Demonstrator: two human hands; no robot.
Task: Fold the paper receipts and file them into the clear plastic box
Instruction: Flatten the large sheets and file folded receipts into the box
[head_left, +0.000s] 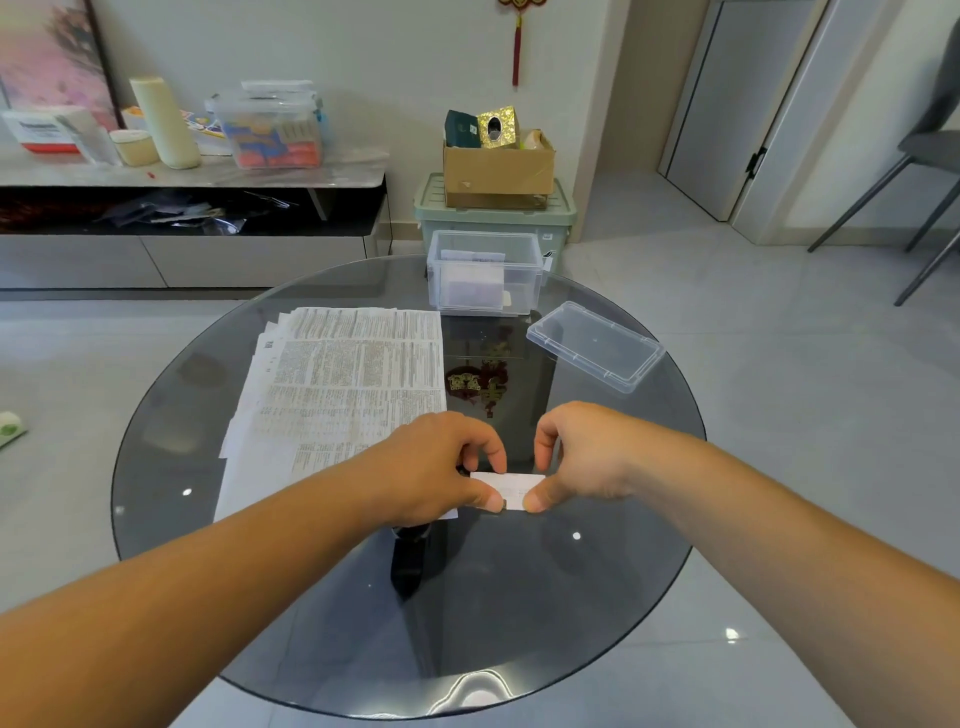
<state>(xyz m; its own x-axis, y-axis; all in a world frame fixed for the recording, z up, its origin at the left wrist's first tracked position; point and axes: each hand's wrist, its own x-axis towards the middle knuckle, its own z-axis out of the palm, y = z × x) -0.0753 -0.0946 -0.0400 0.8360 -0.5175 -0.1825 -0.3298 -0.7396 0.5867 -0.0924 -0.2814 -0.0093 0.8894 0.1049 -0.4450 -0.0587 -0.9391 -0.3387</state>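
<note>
A small folded white receipt (511, 488) is held just above the round glass table (597, 597). My left hand (441, 462) pinches its left end between thumb and fingers. My right hand (576, 457) pinches its right end the same way. A stack of printed paper sheets (343, 374) lies on the table's left half, partly under my left hand. The clear plastic box (485, 273) stands open at the table's far edge with folded papers inside. Its clear lid (595, 345) lies to the right of it.
Behind the table stand a green storage bin (431, 208) with a cardboard box (498, 166) on top. A low cabinet (182, 171) with containers runs along the left wall. A grey chair (924, 156) stands at the far right.
</note>
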